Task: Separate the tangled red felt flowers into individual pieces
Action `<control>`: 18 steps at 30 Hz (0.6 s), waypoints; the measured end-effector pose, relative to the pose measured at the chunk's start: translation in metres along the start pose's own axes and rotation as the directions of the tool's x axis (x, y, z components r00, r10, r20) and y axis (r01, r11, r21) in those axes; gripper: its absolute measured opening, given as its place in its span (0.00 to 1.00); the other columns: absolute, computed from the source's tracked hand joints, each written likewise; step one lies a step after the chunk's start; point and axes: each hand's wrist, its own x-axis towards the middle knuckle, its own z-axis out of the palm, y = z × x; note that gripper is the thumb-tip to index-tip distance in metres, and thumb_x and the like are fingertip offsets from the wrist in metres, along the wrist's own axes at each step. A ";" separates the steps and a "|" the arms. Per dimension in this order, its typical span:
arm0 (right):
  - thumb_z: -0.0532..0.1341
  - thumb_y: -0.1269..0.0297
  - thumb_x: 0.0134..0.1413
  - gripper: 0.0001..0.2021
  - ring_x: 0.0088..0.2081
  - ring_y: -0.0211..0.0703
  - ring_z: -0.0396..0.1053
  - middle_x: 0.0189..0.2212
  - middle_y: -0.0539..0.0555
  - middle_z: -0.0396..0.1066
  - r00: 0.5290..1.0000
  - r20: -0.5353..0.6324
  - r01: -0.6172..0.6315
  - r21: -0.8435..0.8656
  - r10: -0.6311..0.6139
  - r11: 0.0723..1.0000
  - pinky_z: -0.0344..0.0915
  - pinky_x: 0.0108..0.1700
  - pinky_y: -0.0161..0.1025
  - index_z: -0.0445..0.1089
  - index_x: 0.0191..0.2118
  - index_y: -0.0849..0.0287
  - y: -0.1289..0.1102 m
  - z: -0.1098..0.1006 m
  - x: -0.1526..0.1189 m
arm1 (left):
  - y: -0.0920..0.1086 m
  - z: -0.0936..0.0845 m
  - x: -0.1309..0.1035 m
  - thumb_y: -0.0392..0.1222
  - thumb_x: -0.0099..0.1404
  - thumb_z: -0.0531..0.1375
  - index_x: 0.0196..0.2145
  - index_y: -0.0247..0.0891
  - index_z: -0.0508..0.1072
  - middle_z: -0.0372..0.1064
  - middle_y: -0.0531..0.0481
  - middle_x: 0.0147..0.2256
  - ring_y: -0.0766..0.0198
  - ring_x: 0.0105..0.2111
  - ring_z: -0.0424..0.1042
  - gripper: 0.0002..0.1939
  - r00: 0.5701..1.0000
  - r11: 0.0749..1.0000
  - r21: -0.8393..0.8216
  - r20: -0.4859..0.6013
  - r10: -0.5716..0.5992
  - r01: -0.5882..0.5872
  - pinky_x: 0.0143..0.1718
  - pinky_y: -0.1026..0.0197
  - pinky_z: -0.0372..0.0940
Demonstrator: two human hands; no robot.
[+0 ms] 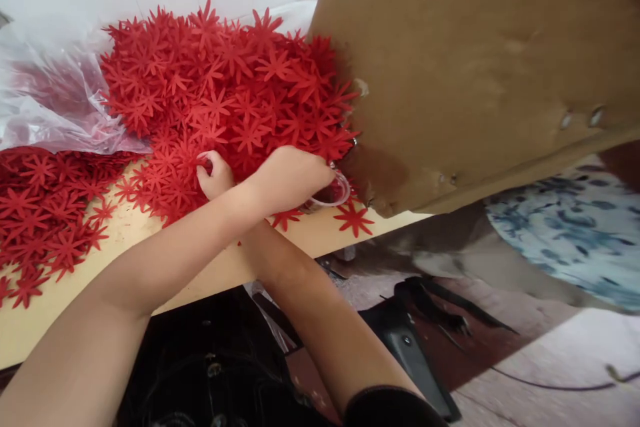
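The paper flowers (225, 100) are bright red. They lie on a light yellow table (125, 240). A see-through plastic bag (55, 100) looks pink from the red inside. The big board (475, 60) is brown. The cloth (565, 227) is white with blue blotches, maybe leaves; it is blurry.

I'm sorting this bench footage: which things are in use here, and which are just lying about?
In use:
left hand on the clear cup
right hand in the red flower pile

Lying about:
plastic bag
cardboard panel
stray flower
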 end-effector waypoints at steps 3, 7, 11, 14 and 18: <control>0.55 0.72 0.47 0.09 0.39 0.43 0.69 0.36 0.55 0.71 0.996 0.084 -0.012 0.023 0.010 1.000 0.66 0.46 0.44 0.64 0.37 0.58 0.005 0.003 -0.002 | 0.004 0.003 0.026 0.27 0.59 0.50 0.29 0.34 0.76 0.74 0.43 0.27 0.60 0.28 0.72 0.15 0.996 0.997 0.017 0.044 0.076 -0.076 0.24 0.61 0.54; 0.54 0.70 0.46 0.09 0.38 0.42 0.68 0.35 0.54 0.70 0.987 0.157 0.025 0.065 -0.035 0.998 0.65 0.45 0.42 0.64 0.36 0.57 0.012 0.010 -0.004 | 0.007 0.011 0.045 0.29 0.58 0.52 0.29 0.35 0.77 0.74 0.41 0.26 0.59 0.27 0.71 0.14 0.989 0.991 0.002 0.066 0.134 -0.135 0.22 0.60 0.53; 0.55 0.70 0.44 0.08 0.34 0.41 0.67 0.31 0.53 0.69 0.985 0.171 0.023 0.091 -0.038 0.996 0.65 0.43 0.42 0.65 0.34 0.57 0.017 0.012 -0.003 | 0.013 0.027 0.053 0.28 0.57 0.52 0.27 0.37 0.78 0.75 0.42 0.29 0.61 0.27 0.71 0.15 0.978 0.987 -0.063 0.142 0.154 -0.146 0.21 0.60 0.52; 0.55 0.68 0.44 0.08 0.32 0.41 0.67 0.30 0.53 0.69 0.991 0.129 -0.001 0.148 -0.019 0.989 0.65 0.41 0.43 0.65 0.34 0.58 0.020 0.008 0.001 | 0.016 0.035 0.054 0.25 0.58 0.50 0.29 0.37 0.78 0.76 0.44 0.32 0.62 0.30 0.72 0.18 0.974 0.987 -0.089 0.169 0.150 -0.137 0.22 0.61 0.52; 0.56 0.66 0.45 0.10 0.33 0.41 0.68 0.31 0.55 0.70 0.996 0.083 -0.053 0.274 0.031 0.960 0.66 0.42 0.43 0.64 0.37 0.60 0.025 0.003 0.005 | 0.016 0.034 0.054 0.26 0.58 0.51 0.28 0.37 0.77 0.75 0.44 0.30 0.62 0.29 0.72 0.16 0.952 0.976 -0.164 0.248 0.180 -0.142 0.20 0.61 0.52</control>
